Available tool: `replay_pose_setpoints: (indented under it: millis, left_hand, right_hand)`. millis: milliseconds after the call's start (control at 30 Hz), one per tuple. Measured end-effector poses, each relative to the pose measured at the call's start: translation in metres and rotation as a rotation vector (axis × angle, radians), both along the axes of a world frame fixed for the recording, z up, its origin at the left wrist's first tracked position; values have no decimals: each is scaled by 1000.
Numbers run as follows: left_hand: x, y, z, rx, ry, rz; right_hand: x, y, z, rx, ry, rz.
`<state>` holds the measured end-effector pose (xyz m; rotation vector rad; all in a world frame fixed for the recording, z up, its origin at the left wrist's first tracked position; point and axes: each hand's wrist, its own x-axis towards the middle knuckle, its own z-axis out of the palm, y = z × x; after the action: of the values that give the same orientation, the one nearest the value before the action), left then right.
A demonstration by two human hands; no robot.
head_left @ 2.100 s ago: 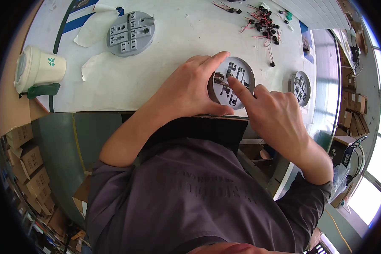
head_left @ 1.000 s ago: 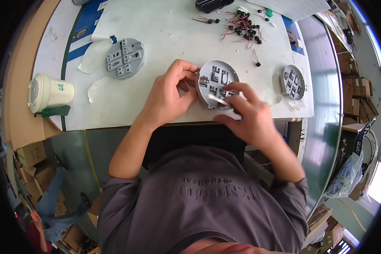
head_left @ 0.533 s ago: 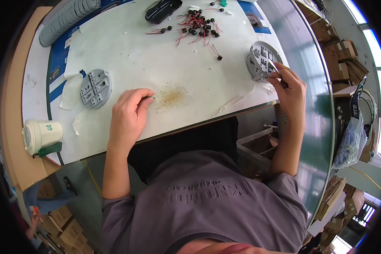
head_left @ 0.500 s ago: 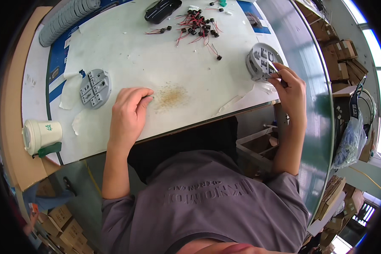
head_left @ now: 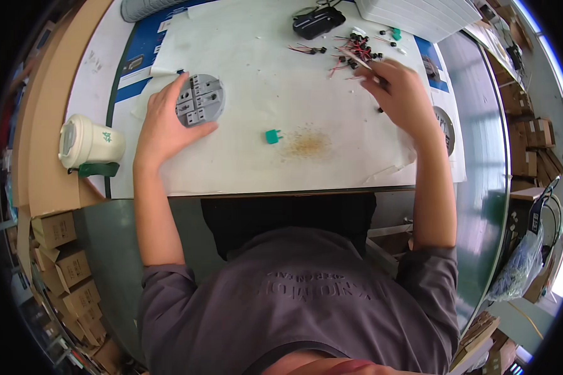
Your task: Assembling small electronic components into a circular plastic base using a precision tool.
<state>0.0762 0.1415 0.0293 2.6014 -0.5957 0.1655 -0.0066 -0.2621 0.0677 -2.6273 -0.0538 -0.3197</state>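
Head view, grey disc (head_left: 202,100), left hand (head_left: 161,122) around it

Through my head view I see a workbench (head_left: 244,172) under white sheeting. On it lie a grey slotted disc (head_left: 210,103), a green pronged block (head_left: 272,136) beside brown specks (head_left: 308,144), tangled red-wired black components (head_left: 358,47) and a black plastic case (head_left: 319,24).

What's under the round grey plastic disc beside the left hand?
A white sheet spreads around the round grey plastic disc, probably under it too. Anything directly beneath is covered, and the left hand hides part of the disc's left edge.
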Motion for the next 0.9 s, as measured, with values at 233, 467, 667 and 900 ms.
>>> replay_pose_setpoints:
  millis: [233,467,667,900]
  left_hand:
    - [-59,-50,25,-132,4,-299]
    - [-91,-136,-11,-56,-38,-552]
    - [-86,-139,-26,-66,-84,-578]
    - [-83,-135,-31,-102,-124,-579]
  right_hand:
    - [91,14,-3,-306,335,118]
    - [86,5,-15,-346,319,215]
    - [56,-9,0,60,120,118]
    - [40,-17,-3,41,292,90]
